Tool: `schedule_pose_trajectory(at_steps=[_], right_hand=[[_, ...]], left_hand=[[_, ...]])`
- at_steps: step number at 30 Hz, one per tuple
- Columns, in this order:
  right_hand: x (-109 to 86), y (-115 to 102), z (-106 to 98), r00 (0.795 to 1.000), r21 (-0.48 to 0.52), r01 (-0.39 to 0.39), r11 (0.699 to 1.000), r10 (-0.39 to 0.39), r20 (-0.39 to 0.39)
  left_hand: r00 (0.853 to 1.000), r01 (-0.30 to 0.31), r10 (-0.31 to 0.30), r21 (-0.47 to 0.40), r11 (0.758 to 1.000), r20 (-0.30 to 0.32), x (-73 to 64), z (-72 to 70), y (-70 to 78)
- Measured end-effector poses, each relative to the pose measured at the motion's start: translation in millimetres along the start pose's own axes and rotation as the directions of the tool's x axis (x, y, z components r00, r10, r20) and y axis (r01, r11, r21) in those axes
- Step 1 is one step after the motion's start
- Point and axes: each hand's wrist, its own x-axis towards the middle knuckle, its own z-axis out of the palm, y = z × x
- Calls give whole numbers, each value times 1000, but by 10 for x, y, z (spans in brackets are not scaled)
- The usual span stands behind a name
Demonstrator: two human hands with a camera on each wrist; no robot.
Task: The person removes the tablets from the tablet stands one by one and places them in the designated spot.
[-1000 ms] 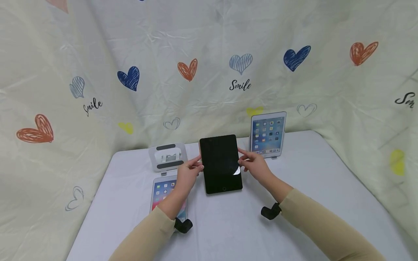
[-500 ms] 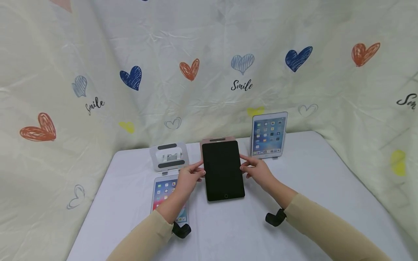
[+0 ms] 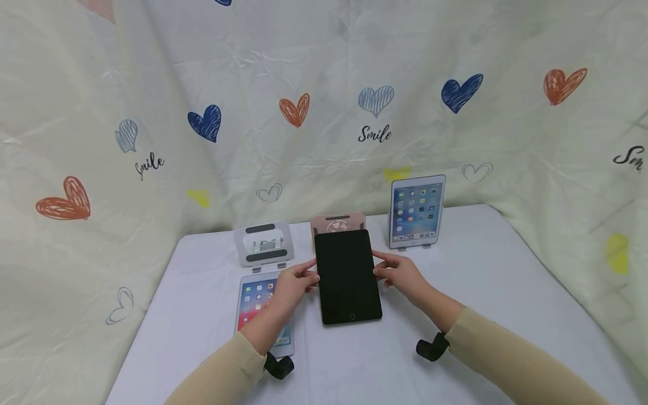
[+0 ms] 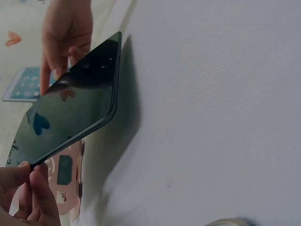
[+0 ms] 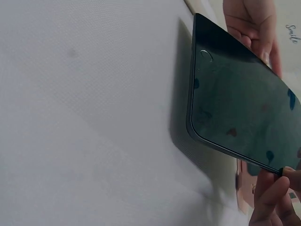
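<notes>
Head view: the black tablet (image 3: 349,278) is held between the left hand (image 3: 292,285) and the right hand (image 3: 401,275), its long axis running away from the person. Each hand pinches one long edge; both are about equally near the centreline. The pink tablet stand (image 3: 337,223) stands just beyond the hands, partly covered by the tablet. Whether the tablet's far end touches it cannot be confirmed.

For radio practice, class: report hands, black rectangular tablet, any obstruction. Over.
Left hand, right hand: pinching opposite edges. Black tablet: tilted, held above white table. Pink patterned stand behind; no obstruction visible.
</notes>
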Motion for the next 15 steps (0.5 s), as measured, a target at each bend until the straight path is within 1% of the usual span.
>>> schedule_pose_trajectory(at_steps=[8, 12, 15], right_hand=[[-43, 84, 36, 998, 0, -59, 998, 59, 11], [-69, 124, 51, 997, -2, -76, 997, 76, 12], [-88, 151, 67, 997, -8, -78, 997, 78, 16]], left_hand=[[998, 45, -45, -20, 999, 35, -41, 16, -107], [997, 65, -64, -14, 998, 32, -78, 31, -153], [997, 73, -73, 11, 997, 22, -105, 40, -175]])
